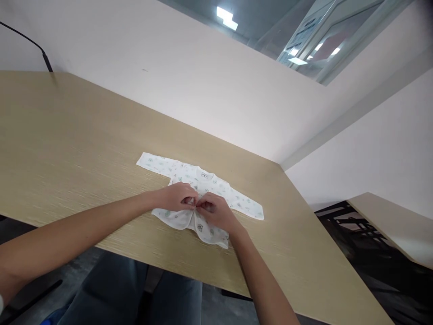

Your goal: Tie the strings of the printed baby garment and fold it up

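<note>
Tan, streaked like wood, the table (pixel 84 131) spreads broadly before you, meeting a white wall (pixel 169 81) along its far edge. Above that wall, a window (pixel 264 31) shows a bright ceiling light (pixel 227 18) and, toward its right, a bluish panel (pixel 301 38) whose markings are too small to read. At your right, beyond the table's edge, stands a second tabletop (pixel 392 221) above dark framework. Below the near edge, your blue trousers (pixel 111 289) show over a grey floor (pixel 225 309). Your white shirt (pixel 184 180) lies on the table near its front edge, long sleeves stretched to both sides, sprinkled with small green and grey motifs. Your left hand (pixel 177 197) and right hand (pixel 216 210) meet over its front, thumbs and forefingers pinching the cloth at the centre opening. At upper left, a thin black cable (pixel 29 39) drops toward the tabletop. Smallest, inside the collar, a neck label (pixel 204 175) bears dark marks, illegible at this size.
</note>
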Tool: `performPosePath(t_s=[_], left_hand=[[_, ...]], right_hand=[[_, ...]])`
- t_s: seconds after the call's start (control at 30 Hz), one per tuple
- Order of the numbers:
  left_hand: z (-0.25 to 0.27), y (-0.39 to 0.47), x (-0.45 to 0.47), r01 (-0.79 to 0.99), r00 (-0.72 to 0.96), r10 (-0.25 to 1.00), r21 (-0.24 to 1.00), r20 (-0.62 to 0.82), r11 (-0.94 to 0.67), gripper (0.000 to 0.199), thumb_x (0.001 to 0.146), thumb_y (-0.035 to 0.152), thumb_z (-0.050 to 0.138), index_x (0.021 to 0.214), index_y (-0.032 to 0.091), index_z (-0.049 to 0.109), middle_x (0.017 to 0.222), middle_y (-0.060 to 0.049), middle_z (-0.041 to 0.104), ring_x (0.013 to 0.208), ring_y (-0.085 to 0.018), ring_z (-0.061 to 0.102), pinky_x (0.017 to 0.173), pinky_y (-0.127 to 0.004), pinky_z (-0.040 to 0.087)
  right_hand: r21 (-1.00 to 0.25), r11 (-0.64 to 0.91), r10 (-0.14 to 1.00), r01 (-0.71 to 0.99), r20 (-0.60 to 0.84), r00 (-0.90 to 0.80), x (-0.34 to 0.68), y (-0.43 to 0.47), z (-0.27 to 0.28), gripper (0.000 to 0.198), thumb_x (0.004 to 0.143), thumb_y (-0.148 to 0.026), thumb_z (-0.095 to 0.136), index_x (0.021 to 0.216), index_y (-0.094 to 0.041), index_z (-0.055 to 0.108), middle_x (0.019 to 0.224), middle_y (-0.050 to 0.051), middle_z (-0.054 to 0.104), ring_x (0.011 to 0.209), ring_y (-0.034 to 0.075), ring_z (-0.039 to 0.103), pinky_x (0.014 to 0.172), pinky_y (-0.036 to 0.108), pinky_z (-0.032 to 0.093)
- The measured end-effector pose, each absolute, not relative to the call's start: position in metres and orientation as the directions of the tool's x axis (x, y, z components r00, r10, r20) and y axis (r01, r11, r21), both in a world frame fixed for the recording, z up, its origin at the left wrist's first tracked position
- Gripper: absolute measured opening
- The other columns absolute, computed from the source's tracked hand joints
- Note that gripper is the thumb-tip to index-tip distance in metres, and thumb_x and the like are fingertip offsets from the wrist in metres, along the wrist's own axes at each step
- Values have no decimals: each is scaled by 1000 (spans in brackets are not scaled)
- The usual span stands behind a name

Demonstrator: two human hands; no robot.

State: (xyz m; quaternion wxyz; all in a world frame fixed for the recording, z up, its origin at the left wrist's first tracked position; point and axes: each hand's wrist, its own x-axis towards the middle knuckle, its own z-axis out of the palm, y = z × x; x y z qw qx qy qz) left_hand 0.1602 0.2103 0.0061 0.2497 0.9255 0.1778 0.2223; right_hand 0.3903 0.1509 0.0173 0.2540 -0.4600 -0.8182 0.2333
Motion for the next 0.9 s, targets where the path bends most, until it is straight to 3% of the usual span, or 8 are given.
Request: performPosePath(t_s=[0.47,0.9], left_hand=[[-1,215,161,218,820,502,661,274,-718,19,87,41,73,92,23,75,76,1,64,77,-15,58,75,-27,41],[3,214,162,271,797,542,643,267,-716,16,86,39,74,88,23,73,78,1,68,85,-17,59,82,-29,38]], right_hand=[[-618,472,868,629,201,-454,392,151,18,7,85,-20,68,88,-24,73,84,1,68,75,15,61,66,27,47],[-600,472,872,646,209,-443,392,151,15,6,86,-21,67,88,-23,72,83,1,68,73,15,59,66,28,47]])
